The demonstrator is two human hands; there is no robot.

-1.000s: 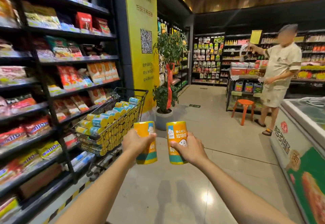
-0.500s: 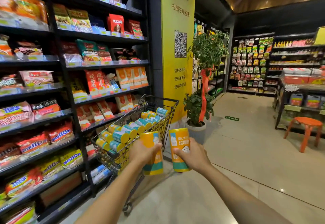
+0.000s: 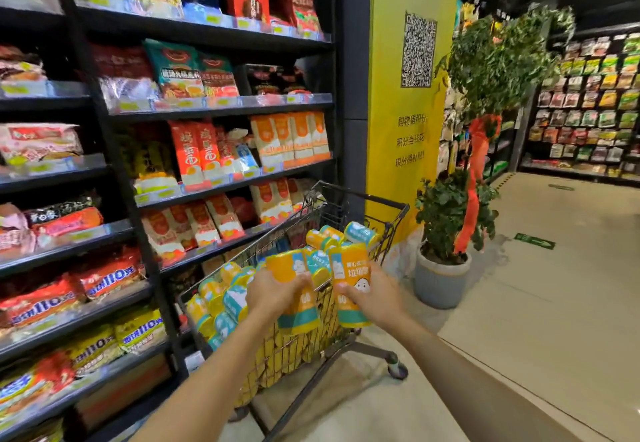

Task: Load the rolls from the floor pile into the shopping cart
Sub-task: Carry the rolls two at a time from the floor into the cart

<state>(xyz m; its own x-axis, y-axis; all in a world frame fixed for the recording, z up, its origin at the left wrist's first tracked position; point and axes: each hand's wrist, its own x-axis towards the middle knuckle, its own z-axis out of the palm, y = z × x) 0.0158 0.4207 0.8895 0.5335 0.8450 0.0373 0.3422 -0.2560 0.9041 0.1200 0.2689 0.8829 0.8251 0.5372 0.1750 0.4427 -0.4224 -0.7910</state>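
Now that I've reached the shopping cart (image 3: 367,194), my left hand (image 3: 273,294) grips one roll (image 3: 289,265), my right hand (image 3: 373,297) a second roll (image 3: 348,266), both at its rim, ready to drop.

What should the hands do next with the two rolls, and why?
Probably lift both over the shopping cart rim and let go. The left hand and right hand hold the left roll and right roll at the cart's near side; piled rolls already fill it high.
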